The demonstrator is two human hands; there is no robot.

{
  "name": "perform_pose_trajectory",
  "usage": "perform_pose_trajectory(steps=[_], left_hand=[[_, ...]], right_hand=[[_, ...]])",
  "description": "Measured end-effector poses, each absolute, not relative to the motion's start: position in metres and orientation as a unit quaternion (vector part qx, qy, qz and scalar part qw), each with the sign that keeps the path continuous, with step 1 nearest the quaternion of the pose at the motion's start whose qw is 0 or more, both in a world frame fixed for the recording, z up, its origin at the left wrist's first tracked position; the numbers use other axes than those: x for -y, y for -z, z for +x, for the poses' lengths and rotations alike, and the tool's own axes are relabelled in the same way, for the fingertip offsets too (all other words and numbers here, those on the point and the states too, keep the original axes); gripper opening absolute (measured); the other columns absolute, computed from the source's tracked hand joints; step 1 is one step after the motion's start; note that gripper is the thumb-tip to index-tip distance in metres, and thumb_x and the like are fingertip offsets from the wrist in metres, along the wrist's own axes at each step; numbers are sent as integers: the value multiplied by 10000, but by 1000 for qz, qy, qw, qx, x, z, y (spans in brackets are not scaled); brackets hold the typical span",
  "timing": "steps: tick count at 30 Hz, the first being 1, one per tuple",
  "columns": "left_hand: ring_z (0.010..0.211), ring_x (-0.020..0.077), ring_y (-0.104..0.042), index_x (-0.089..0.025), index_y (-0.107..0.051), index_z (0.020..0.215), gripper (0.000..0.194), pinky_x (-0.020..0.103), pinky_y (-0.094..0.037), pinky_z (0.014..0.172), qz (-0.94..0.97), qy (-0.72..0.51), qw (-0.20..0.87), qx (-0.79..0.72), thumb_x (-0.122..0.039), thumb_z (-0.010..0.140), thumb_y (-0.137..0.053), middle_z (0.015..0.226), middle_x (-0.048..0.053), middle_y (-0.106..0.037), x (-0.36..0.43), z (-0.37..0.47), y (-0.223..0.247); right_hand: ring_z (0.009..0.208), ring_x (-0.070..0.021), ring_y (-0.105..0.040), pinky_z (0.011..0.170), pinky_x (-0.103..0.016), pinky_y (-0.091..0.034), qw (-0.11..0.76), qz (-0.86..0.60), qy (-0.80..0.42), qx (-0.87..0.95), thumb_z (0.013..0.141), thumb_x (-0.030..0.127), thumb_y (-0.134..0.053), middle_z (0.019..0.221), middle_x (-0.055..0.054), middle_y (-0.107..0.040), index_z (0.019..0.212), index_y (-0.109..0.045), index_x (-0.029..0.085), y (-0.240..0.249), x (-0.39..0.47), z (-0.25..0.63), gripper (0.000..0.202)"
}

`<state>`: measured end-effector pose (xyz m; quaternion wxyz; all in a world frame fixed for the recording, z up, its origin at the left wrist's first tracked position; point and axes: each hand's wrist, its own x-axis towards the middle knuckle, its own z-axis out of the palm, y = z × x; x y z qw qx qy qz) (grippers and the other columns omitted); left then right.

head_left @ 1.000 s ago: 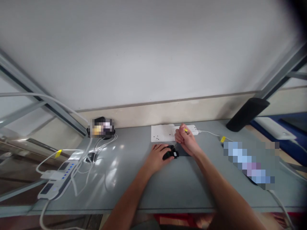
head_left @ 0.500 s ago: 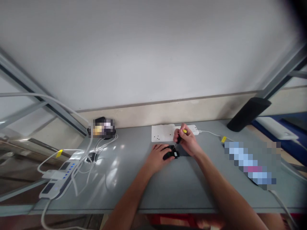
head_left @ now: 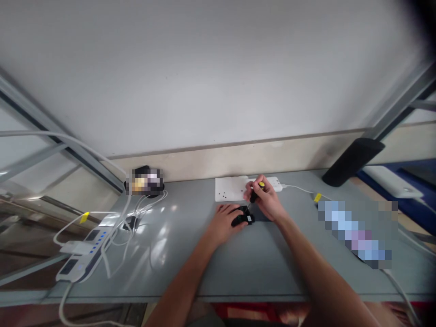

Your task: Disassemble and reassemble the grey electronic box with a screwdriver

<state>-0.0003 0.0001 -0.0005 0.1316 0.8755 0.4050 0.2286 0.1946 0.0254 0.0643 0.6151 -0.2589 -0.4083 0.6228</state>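
My left hand [head_left: 223,223] is closed around a small black device [head_left: 250,219] with a white label, pressing it against the grey table. My right hand [head_left: 267,198] grips a screwdriver [head_left: 253,196] with a black handle and a yellow end. Its thin shaft points down at the device, and the tip appears to meet it, though the exact contact is too small to make out. Behind both hands lies a white sheet [head_left: 229,185] with several tiny dark pieces on it. A dark flat piece [head_left: 265,215] lies partly hidden under my right wrist.
At the left, a power strip [head_left: 83,256] lies among loose white cables [head_left: 127,227]. A white plug block [head_left: 273,184] sits behind my right hand. Farther right are a black cylinder [head_left: 352,162] and a blurred-out phone-shaped object [head_left: 350,231]. A wall [head_left: 218,81] rises behind the table.
The fingers of my right hand have shifted slightly on the screwdriver handle. My left hand and the black device stay in place.
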Motion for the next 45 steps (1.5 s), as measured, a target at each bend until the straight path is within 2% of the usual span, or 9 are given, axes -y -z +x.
perform_pose_trajectory(steps=[4, 8, 14, 17, 21, 25, 30, 37, 45], left_hand=[[1256, 251, -605, -289, -703, 1181, 283, 446, -405, 1098, 877, -228, 129, -404, -472, 968, -670, 1369, 23, -664, 0, -1, 1], [1249, 245, -609, -284, -706, 1182, 303, 443, -412, 1087, 876, -232, 133, -401, -491, 962, -673, 1364, 37, -667, -2, -1, 2], [1257, 237, -601, -296, -700, 1172, 270, 445, -398, 1102, 878, -228, 131, -401, -465, 961, -684, 1371, 26, -663, -1, -1, 1], [1260, 234, -597, -298, -694, 1181, 274, 440, -397, 1105, 878, -228, 133, -399, -472, 970, -668, 1366, 24, -665, 0, -1, 0], [1272, 242, -591, -286, -692, 1177, 282, 447, -394, 1112, 876, -222, 142, -405, -469, 963, -679, 1378, 30, -660, 0, -1, -3], [1271, 253, -592, -278, -690, 1171, 290, 459, -390, 1116, 872, -214, 150, -413, -476, 959, -679, 1373, 39, -664, -1, 0, -3], [1267, 261, -593, -257, -666, 1173, 313, 457, -388, 1118, 865, -209, 160, -427, -468, 944, -698, 1359, 43, -671, 0, 1, -6], [1309, 276, -572, -294, -525, 1429, 598, 456, -380, 1138, 864, -202, 182, -425, -541, 917, -709, 1392, 45, -655, 1, 1, -9], [1341, 284, -551, -292, -510, 1458, 606, 464, -371, 1154, 862, -196, 174, -434, -532, 932, -691, 1429, 60, -633, 0, 2, -7]], right_hand=[[498, -87, -241, 468, -214, -254, 623, -251, -625, 398, 898, 541, -712, 609, 84, -288, 830, -481, 255, -61, -30, 194, 374], [575, -108, -397, 549, -255, -387, 614, -239, -650, 380, 956, 601, -586, 712, 32, -435, 1029, -619, 259, -59, -34, 195, 351], [841, -148, -623, 717, -294, -496, 604, -231, -653, 394, 877, 423, -769, 1074, -24, -633, 844, -540, 239, -63, -26, 201, 295], [596, -97, -524, 585, -245, -426, 597, -228, -661, 395, 850, 406, -806, 802, 33, -606, 811, -457, 247, -63, -25, 202, 386], [465, -80, -234, 468, -215, -247, 603, -224, -659, 389, 906, 572, -687, 559, 88, -303, 802, -489, 246, -61, -29, 199, 395], [567, -112, -398, 539, -251, -380, 599, -218, -680, 362, 948, 634, -573, 685, 31, -430, 977, -634, 251, -61, -33, 196, 389], [812, -144, -601, 700, -284, -486, 615, -232, -648, 386, 906, 478, -722, 978, -21, -599, 864, -589, 237, -59, -29, 196, 278], [487, -86, -283, 490, -220, -287, 611, -214, -652, 394, 932, 564, -654, 599, 75, -325, 838, -531, 252, -59, -29, 195, 348], [778, -144, -593, 709, -301, -491, 600, -241, -648, 402, 891, 461, -742, 991, -27, -626, 913, -615, 250, -63, -25, 193, 247]])
